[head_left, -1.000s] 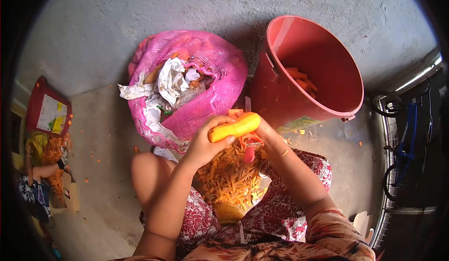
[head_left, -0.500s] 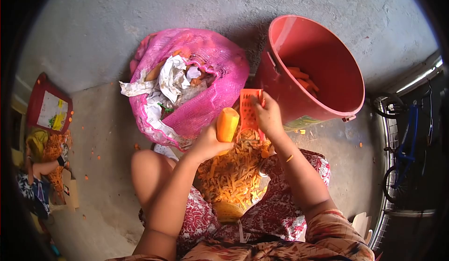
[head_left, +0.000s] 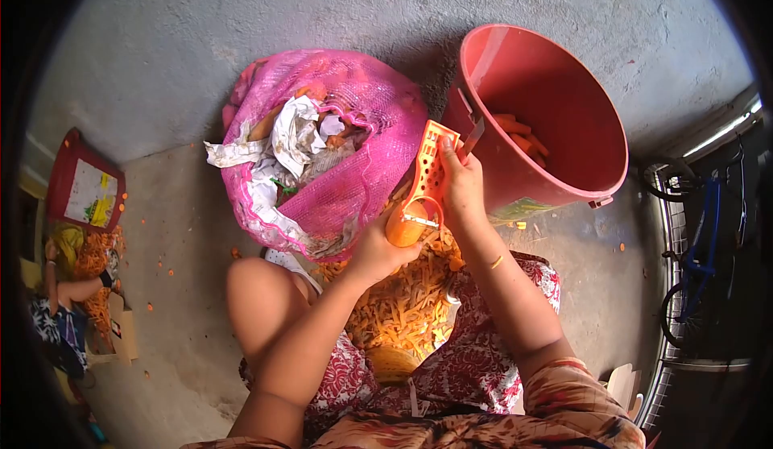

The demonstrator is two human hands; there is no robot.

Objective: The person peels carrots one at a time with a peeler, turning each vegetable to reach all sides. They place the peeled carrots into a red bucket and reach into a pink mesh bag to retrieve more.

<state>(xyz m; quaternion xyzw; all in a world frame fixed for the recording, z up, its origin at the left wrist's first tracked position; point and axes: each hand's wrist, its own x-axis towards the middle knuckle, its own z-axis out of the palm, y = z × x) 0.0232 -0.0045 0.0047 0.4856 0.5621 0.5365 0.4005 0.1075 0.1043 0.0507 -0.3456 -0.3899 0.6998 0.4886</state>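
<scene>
My left hand point(head_left: 377, 253) is closed round a thick peeled carrot point(head_left: 404, 227), its upper end pointing away from me. My right hand point(head_left: 463, 195) grips an orange plastic peeler point(head_left: 429, 167) with holes along its handle. The peeler's blade end lies over the top of the carrot. A thin metal blade point(head_left: 475, 135) also sticks out past my right fingers; its handle is hidden. Below both hands, a heap of carrot peels point(head_left: 398, 316) lies between my knees. A curl of peel point(head_left: 497, 262) clings to my right forearm.
A pink mesh sack point(head_left: 354, 199) holding paper and carrots stands ahead. Right of it, a red bucket point(head_left: 564, 183) contains several peeled carrots point(head_left: 519, 136). Another person point(head_left: 68, 296) sits far left beside a red container point(head_left: 84, 183). A blue bicycle point(head_left: 699, 264) is at right.
My right hand has turned the peeler and brought its blade end onto the carrot's top. The carrot has lowered slightly and moved right, and a thin metal blade now shows by my right fingers.
</scene>
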